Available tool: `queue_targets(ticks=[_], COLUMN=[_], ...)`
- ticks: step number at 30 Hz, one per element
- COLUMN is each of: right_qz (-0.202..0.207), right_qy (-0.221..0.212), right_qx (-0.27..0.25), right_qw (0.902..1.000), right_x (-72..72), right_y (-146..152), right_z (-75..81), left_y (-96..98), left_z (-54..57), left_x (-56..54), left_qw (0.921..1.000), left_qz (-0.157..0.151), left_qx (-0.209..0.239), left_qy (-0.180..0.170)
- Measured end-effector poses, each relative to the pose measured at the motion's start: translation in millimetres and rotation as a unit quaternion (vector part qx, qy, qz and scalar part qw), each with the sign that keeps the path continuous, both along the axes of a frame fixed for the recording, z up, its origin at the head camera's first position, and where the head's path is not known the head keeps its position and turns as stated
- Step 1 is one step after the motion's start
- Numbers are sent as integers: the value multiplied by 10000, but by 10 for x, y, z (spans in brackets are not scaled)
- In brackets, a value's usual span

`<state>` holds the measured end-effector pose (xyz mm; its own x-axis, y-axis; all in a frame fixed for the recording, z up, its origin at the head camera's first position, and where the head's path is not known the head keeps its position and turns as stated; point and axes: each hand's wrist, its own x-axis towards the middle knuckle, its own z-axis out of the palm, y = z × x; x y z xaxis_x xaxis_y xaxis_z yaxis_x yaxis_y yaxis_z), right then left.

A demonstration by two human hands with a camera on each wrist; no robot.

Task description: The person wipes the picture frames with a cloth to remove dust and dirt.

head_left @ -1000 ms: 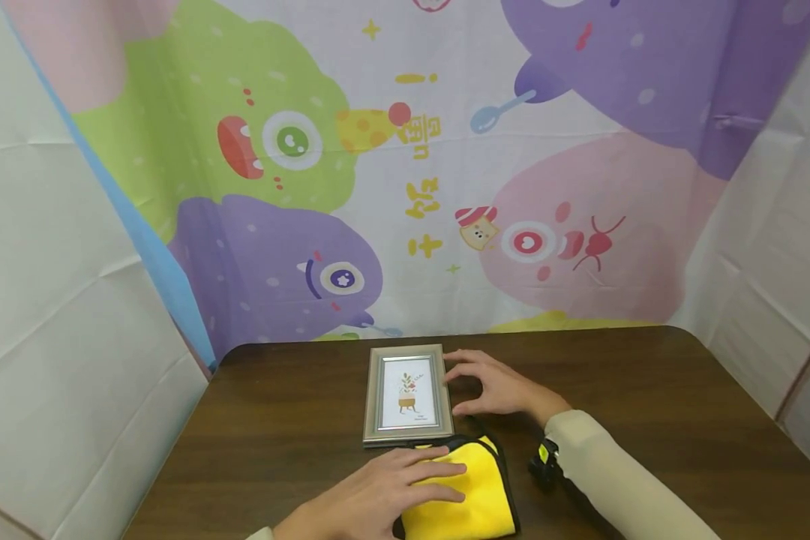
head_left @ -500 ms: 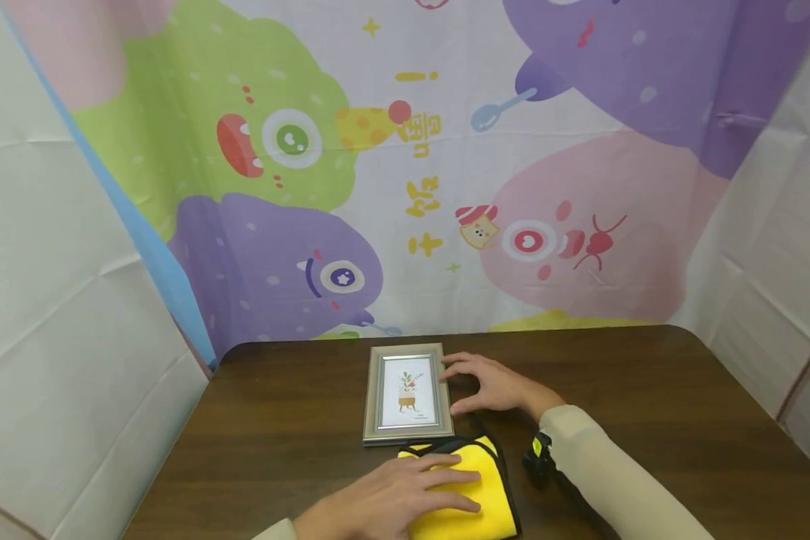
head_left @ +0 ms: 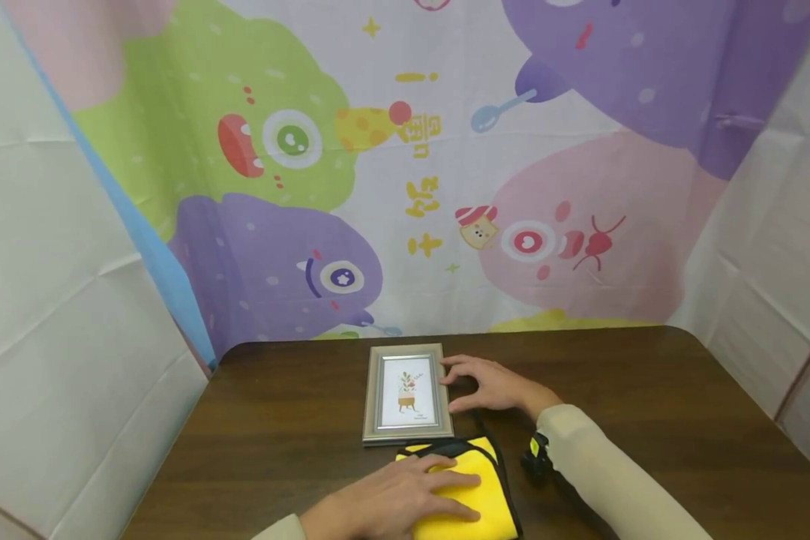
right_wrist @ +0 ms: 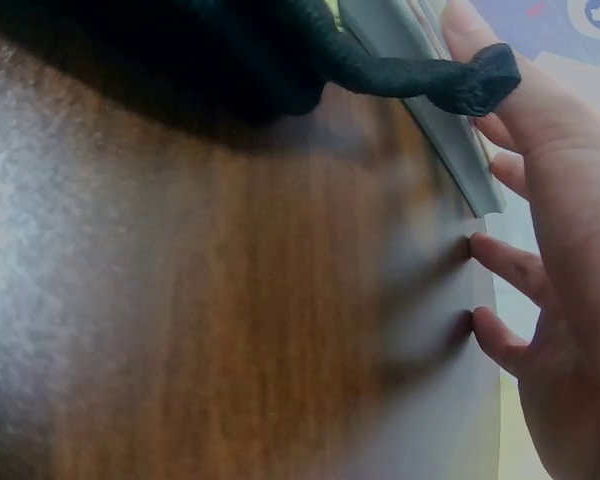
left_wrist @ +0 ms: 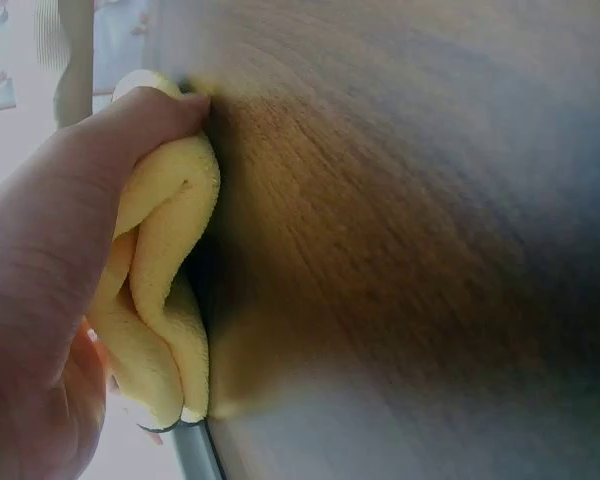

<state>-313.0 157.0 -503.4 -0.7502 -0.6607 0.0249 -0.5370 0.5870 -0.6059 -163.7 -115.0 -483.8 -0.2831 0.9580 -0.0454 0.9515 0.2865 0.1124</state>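
Note:
A light-framed picture frame (head_left: 373,390) with a potted-plant print lies flat on the table in the head view. My right hand (head_left: 493,384) is at its right edge, fingers bent and spread, thumb and fingertips by the side. In the right wrist view two fingertips (right_wrist: 490,325) rest at the table, and the thumb is near the frame's edge (right_wrist: 460,160). Just below the frame lies a folded yellow cloth (head_left: 489,499) with black edging. My left hand (head_left: 394,495) lies over it, fingers spread on top; in the left wrist view its thumb (left_wrist: 155,120) bends round the bunched cloth (left_wrist: 180,230).
The dark wooden table (head_left: 263,435) extends on both sides of the frame. Behind it hangs a cartoon-printed curtain (head_left: 405,300); white sheets (head_left: 74,300) flank it. A black strap (right_wrist: 410,78) crosses near the right thumb, and a small black device (head_left: 535,459) sits at the right wrist.
My left hand has slid a little to the right over the yellow cloth. My right hand's fingers have shifted slightly nearer the frame's edge. The frame looks unmoved.

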Motion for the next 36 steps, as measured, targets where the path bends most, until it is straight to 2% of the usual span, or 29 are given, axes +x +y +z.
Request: queue_targets(ticks=[13,19,26,30,36], right_qz=[-223,-270,-259,-256,-296], right_qy=[153,16,-177,-128,82], right_qx=[179,95,8,33,89], right_qw=[9995,9996,9995,9996,9995], right_x=[39,53,42,44,54], right_y=[-36,-28,-27,-34,-43], right_z=[-92,-116,-111,-100,-86], left_y=[48,60,91,114,138], left_z=[-15,-45,-22,-13,-22], left_x=[-4,-22,-36,-40,-32], left_qw=[9997,9995,9985,9988,9997], left_qz=[41,30,164,177,55], left_qx=[151,182,138,127,232], left_qy=[-181,-246,-496,-441,2])
